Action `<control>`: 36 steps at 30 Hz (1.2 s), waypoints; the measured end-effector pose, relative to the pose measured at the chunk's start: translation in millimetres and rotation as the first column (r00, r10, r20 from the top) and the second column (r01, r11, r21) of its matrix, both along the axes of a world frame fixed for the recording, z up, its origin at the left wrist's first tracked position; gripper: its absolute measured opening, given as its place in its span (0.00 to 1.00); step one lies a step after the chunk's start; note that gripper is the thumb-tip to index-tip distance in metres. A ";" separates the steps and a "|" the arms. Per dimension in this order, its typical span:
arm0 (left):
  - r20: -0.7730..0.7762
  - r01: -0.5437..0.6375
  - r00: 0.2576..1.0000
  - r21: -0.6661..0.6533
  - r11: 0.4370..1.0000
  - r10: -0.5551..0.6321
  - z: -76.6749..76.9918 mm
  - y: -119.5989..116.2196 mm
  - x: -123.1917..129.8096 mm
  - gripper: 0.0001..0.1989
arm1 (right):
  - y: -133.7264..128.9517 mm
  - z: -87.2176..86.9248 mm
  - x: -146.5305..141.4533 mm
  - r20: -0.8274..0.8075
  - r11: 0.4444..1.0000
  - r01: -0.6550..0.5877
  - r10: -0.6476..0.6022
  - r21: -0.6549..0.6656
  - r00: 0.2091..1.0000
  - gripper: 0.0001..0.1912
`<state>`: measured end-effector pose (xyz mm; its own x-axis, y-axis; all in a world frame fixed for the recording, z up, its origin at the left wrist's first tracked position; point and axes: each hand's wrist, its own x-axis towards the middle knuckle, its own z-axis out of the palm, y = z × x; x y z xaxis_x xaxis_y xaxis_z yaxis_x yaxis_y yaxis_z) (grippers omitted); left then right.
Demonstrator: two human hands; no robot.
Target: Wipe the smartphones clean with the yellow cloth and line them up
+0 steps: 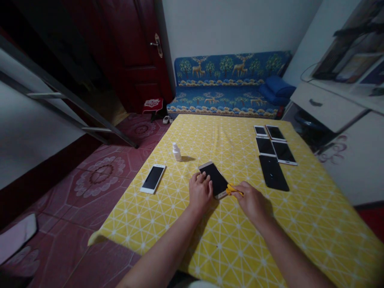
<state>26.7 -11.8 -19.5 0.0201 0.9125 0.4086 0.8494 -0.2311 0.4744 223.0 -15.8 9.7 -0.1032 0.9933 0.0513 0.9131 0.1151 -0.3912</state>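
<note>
A gold-rimmed smartphone (pixel 216 181) with a dark screen lies at an angle on the yellow patterned tablecloth in front of me. My left hand (pixel 200 191) grips its left edge, the fingertips curled over onto the screen. Pinched in my right hand (pixel 251 201) is a small yellow tool (pixel 233 189), whose exact kind I cannot make out. Its tip touches or sits right beside the phone's lower right corner. A white smartphone (pixel 153 179) lies to the left. Beyond it, a small white bottle (pixel 177 153) stands upright with its cap on.
Toward the right of the tablecloth (pixel 228 244) lie several more phones, among them a white one (pixel 285 153) and an all-black one (pixel 273 173). Behind the table is a blue patterned sofa (pixel 225 94). A white cabinet (pixel 354 160) stands at the right.
</note>
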 end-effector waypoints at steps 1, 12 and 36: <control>-0.013 -0.010 1.000 -0.006 1.000 0.010 0.4 -1.3 -0.6 0.15 | 7.9 -0.6 2.1 -0.002 1.000 -0.006 0.006 -0.003 1.000 0.10; -0.099 -0.015 0.995 0.021 1.000 0.017 -2.1 -11.4 2.4 0.11 | 80.3 -13.7 2.6 -0.029 0.999 0.024 -0.025 -0.029 0.999 0.12; -0.026 0.006 1.000 -0.003 1.000 -0.006 -11.4 -5.4 5.8 0.11 | 9.2 -16.8 -7.3 -0.017 0.993 -0.066 0.068 0.102 0.998 0.15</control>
<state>32.5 -17.2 -31.0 0.0364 0.9135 0.4052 0.8601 -0.2351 0.4528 215.7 -6.7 -7.1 -0.1671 0.9738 0.1541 0.8938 0.2156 -0.3933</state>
